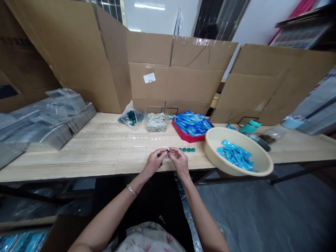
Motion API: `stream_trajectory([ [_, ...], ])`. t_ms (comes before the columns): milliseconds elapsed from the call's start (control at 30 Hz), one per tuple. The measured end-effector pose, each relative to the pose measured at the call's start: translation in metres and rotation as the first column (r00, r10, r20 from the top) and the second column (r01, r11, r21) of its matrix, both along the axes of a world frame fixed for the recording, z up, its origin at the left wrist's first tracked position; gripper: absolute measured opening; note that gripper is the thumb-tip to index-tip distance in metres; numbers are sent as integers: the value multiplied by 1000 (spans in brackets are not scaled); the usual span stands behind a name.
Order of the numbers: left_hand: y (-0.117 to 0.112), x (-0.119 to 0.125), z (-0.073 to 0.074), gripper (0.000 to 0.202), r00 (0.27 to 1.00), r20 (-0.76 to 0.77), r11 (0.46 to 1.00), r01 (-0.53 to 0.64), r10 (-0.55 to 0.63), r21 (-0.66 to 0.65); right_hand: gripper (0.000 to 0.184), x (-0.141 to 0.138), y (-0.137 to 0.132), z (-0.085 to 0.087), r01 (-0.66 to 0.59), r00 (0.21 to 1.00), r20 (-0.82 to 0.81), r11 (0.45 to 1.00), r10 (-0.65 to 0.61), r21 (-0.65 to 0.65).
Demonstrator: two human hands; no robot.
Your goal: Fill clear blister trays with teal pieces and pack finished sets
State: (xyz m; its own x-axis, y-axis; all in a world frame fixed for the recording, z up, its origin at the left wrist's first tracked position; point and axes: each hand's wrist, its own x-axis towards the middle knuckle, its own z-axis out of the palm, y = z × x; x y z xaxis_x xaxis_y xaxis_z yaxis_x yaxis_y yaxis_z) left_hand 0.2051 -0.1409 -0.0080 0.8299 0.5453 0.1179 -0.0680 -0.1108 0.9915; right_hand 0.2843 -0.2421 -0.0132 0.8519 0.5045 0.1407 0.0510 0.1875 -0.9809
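Both my hands meet over the front half of the table, fingertips pinched together. My left hand (153, 163) is closed, with a dark slender object (159, 155) showing between its fingers; its kind is too small to tell. My right hand (180, 161) pinches a small dark piece (168, 151) at the fingertips, where the left fingertips touch it too. Just right of the right hand lies a short row of small green pieces (188, 149). Beyond the hands stands a clear plastic box (156, 128) of small pale pieces, beside a clear bag (131, 119) of dark green pieces.
A red tray (185, 135) heaped with blue slender packets stands behind the hands. To its right, a cream basin (214, 159) with blue packets overhangs the table's front edge. Clear plastic trays (52, 122) are stacked at left. Cardboard sheets (149, 84) wall the back; a turquoise bottle (250, 126) lies tilted.
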Motion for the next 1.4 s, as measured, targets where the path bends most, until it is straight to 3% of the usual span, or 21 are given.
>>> stream_trajectory([
  [133,3,2,2,18,994,107,971,-46,21,233,25,2,-3,4,-12,999,34,998,14,-59],
  [267,4,4,2,18,994,94,962,33,-60,271,22,3,-4,8,25,999,39,996,-22,-80],
  [400,2,8,1,20,996,75,945,23,-51,325,21,5,-6,6,17,999,31,996,-14,-86],
  [600,-2,13,-3,20,996,74,974,40,-58,223,26,8,-4,-1,100,994,49,990,-95,-98],
  [933,2,12,-7,16,997,66,969,28,-46,246,25,10,8,-8,113,993,42,987,-109,-111],
  [1133,2,14,-6,16,998,54,962,-32,18,271,28,8,15,-11,122,992,42,992,-120,-43],
  [1267,4,11,-6,19,998,66,993,-32,25,115,31,10,5,-6,16,999,-40,998,-19,-60],
  [1400,6,4,-7,20,997,72,996,15,-21,84,34,15,-10,-6,-104,990,-107,985,90,-135],
])
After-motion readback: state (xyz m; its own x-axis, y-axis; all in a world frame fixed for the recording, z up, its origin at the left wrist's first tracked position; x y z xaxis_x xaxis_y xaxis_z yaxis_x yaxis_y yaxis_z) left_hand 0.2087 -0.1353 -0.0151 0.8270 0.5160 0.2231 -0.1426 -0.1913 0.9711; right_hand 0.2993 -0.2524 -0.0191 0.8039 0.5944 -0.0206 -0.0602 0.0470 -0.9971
